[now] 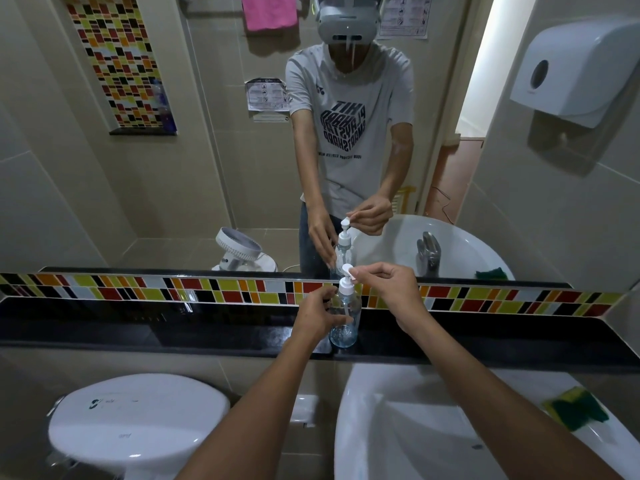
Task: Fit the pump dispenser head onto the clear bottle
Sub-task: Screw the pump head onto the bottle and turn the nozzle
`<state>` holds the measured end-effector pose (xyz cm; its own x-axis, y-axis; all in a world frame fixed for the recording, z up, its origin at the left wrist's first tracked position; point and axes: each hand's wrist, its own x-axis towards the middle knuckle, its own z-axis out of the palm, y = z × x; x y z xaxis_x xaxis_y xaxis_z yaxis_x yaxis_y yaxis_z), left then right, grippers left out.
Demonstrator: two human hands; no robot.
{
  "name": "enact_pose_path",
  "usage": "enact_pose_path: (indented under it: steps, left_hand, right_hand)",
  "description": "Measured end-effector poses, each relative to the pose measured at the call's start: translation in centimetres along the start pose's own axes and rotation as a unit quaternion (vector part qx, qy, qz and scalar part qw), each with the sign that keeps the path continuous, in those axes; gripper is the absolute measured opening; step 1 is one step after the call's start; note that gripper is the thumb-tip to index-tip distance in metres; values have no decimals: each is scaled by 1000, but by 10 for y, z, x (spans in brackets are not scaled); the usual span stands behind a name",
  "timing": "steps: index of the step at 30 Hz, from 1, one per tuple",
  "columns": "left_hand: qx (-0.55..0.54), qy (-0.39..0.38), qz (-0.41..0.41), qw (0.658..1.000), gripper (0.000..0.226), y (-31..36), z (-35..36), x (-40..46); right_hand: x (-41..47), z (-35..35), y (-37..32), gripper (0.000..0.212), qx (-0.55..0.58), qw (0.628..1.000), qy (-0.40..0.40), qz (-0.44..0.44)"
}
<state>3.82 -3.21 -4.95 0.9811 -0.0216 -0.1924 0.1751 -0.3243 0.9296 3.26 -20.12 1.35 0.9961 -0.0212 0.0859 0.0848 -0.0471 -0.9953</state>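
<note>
A clear bottle point(343, 329) stands upright on the black ledge point(173, 332) under the mirror. The white pump dispenser head point(346, 282) sits on its neck, its tube running down inside the bottle. My left hand point(317, 315) wraps around the bottle's left side at mid-height. My right hand point(389, 289) pinches the pump's nozzle tip from the right with thumb and forefinger. The mirror repeats both hands and the bottle.
A white sink basin point(433, 427) lies below the ledge at right, with a green and yellow sponge point(576, 410) on its rim. A white toilet cistern lid point(138, 427) is at lower left. A paper towel dispenser point(571, 71) hangs on the right wall.
</note>
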Motion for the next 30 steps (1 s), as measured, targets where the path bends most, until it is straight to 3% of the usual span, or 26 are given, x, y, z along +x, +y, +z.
enact_pose_path:
  steps: [6, 12, 20, 25, 30]
  left_hand:
    - [-6, -5, 16, 1000, 71, 0, -1, -1]
    - [-8, -19, 12, 1000, 76, -3, -3, 4]
    - [-15, -14, 10, 1000, 77, -3, -3, 3]
    - [-8, -13, 7, 1000, 78, -2, -3, 1]
    - [9, -11, 9, 1000, 79, 1, -2, -1]
  right_hand:
    - [13, -9, -12, 40, -27, 997, -60, 49]
    - [32, -13, -23, 28, -121, 980, -147, 61]
    - [30, -5, -15, 27, -93, 988, -84, 88]
    - [25, 9, -11, 14, -64, 995, -37, 66]
    - [24, 16, -9, 21, -36, 996, -5, 81]
